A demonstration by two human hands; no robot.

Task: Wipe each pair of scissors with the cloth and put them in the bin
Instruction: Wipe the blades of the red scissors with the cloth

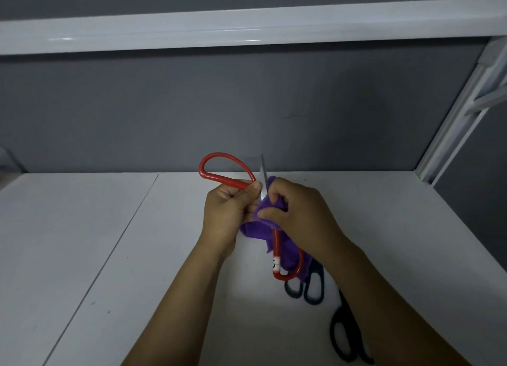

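Red-handled scissors [219, 175] are held spread apart above the white table [109, 256]. My left hand [227, 214] grips one red handle loop, which points up and to the left. My right hand [299, 212] pinches a purple cloth [263, 231] around a blade, whose silver tip [263, 171] sticks up between the hands. The other red handle hangs down below the cloth. Two pairs of black-handled scissors [312, 289] [345, 338] lie on the table under my right forearm, partly hidden by it. No bin is clearly in view.
A grey wall [247, 105] rises behind the table. A white shelf [247, 28] runs overhead, and a white frame post [452, 124] slants down at the right. A dim object [6, 162] sits at the far left edge.
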